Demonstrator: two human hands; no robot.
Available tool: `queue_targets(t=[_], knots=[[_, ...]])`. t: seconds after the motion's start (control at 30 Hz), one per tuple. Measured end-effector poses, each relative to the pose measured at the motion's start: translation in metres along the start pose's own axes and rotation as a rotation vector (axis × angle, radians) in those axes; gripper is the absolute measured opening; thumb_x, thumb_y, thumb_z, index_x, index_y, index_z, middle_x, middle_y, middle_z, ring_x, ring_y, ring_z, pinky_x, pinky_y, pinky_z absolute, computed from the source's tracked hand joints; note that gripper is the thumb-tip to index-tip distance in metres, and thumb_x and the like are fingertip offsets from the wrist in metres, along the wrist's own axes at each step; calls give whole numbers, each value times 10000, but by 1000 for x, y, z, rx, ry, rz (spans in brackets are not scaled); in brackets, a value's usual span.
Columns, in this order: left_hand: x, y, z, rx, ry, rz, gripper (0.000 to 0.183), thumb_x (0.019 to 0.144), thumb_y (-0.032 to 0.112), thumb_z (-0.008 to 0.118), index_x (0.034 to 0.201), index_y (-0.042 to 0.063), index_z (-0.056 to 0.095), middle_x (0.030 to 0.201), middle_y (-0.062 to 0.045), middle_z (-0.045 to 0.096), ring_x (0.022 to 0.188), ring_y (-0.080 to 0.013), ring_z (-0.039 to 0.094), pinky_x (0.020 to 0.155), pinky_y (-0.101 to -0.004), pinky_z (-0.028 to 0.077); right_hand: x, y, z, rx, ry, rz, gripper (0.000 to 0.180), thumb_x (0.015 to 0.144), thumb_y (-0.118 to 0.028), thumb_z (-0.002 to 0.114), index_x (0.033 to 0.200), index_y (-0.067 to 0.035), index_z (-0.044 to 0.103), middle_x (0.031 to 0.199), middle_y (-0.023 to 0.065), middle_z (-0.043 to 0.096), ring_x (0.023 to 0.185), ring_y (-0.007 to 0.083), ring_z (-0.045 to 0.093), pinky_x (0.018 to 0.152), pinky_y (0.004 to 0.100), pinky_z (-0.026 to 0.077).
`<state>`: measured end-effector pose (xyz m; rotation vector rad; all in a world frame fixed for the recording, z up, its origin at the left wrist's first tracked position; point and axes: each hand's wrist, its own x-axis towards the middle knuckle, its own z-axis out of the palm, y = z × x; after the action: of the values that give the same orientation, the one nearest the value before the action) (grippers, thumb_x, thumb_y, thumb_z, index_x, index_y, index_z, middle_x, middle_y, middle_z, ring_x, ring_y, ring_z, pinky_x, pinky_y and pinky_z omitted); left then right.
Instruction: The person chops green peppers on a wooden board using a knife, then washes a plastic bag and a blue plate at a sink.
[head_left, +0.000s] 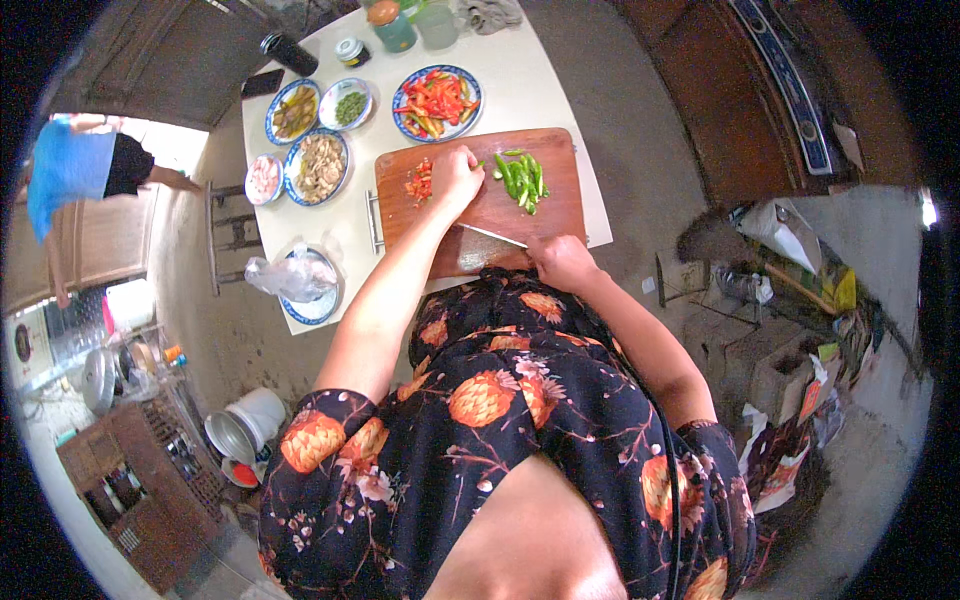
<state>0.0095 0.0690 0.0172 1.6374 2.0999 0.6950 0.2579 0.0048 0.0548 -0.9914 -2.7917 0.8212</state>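
Observation:
A wooden cutting board (480, 259) lies near the table's front edge. My right hand (562, 261) grips a kitchen knife (491, 235), its blade pointing left across the board. Over the board's middle, my left hand (459, 178) is curled with the fingers bunched; a speck of green shows by its fingertips, but whether it holds anything is hidden. Chopped red pepper (420, 182) lies left of that hand. On the board's right side rests a pile of cut green peppers (525, 180).
Behind the board stands a plate of sliced red peppers (439, 97). Left are a plate of pale sliced food (321, 166), a bowl of chopped greens (350, 107) and a plastic bag (292, 276) on a plate. A black bottle (289, 54) stands at the back. Another person (82, 165) is far left.

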Motion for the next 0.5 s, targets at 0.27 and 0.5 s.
queue_targets(t=[0.27,0.5], knots=[[4,17,18,54,-109,155,226,641,157,794,789,50,661,791,-110,618,790,-292,613,718,-397,489,-4,5,13,-23,-15,61,344,709,-163,625,1022,-42,550,623,188,614,606,378,632,564,483,515],[0,33,9,263,-175,415,205,641,111,777,789,41,654,904,-138,550,957,-314,532,801,-425,453,1,2,3,-32,-19,70,297,714,-172,629,972,-53,543,624,184,611,613,375,633,561,481,514]])
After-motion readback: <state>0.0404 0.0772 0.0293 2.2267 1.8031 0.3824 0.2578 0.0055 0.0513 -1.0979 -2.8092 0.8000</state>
